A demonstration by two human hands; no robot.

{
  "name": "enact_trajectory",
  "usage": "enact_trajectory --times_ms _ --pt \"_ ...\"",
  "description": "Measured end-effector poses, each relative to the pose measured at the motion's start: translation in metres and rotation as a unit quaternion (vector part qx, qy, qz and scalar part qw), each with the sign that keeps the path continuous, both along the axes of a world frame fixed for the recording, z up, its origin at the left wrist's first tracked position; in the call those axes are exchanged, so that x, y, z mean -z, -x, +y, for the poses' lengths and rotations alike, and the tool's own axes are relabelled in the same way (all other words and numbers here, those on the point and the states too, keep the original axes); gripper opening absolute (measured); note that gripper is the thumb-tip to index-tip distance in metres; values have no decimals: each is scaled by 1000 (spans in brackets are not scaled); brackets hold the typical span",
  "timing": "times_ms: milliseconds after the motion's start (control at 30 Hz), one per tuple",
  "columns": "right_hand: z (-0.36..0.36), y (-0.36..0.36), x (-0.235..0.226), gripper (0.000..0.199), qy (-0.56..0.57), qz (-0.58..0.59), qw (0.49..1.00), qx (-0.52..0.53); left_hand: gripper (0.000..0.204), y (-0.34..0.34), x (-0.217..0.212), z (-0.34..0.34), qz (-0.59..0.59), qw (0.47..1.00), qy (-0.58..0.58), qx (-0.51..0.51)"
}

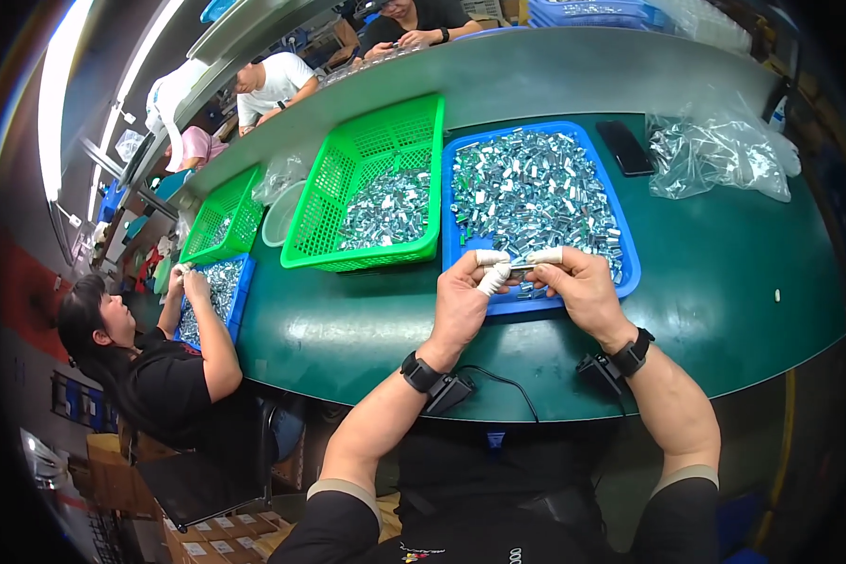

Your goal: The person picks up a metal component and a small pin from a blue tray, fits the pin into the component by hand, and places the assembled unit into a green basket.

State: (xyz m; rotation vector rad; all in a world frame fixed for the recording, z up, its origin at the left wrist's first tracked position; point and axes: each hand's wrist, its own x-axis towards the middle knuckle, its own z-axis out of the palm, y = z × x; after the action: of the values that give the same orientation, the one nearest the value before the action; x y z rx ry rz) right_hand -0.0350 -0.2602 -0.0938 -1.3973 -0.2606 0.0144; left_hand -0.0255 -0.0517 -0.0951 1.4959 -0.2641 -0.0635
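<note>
My left hand (465, 299) and my right hand (587, 287) meet over the near edge of a blue tray (632, 268). White coverings wrap some fingertips on both hands. A small, shiny metal piece (524, 267) is pinched between the fingertips of both hands, which partly hide it; its exact kind is too small to make out. Beneath and beyond my hands, the tray is filled with many small silvery metal pieces (536, 188), a few greenish ones among them.
Left of the tray stands a green basket (296, 252) of similar pieces. A phone (625, 148) and clear plastic bags (719, 155) lie at the back right. A black cable (509, 381) crosses the near table edge. At left, a co-worker (174, 376) handles pieces over another blue tray (244, 287).
</note>
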Motion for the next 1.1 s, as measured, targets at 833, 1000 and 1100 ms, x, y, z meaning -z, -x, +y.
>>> enact_trajectory --times_ms 833,1000,1100 --pt "-13 -11 2 43 121 -35 989 82 31 -4 -68 47 -343 862 -341 -151" --pt "-9 -12 1 45 97 -36 991 81 29 -20 -91 55 -459 733 -472 -174" --pt "-9 -11 1 46 97 -20 992 80 24 -15 -51 27 -349 759 -550 6"
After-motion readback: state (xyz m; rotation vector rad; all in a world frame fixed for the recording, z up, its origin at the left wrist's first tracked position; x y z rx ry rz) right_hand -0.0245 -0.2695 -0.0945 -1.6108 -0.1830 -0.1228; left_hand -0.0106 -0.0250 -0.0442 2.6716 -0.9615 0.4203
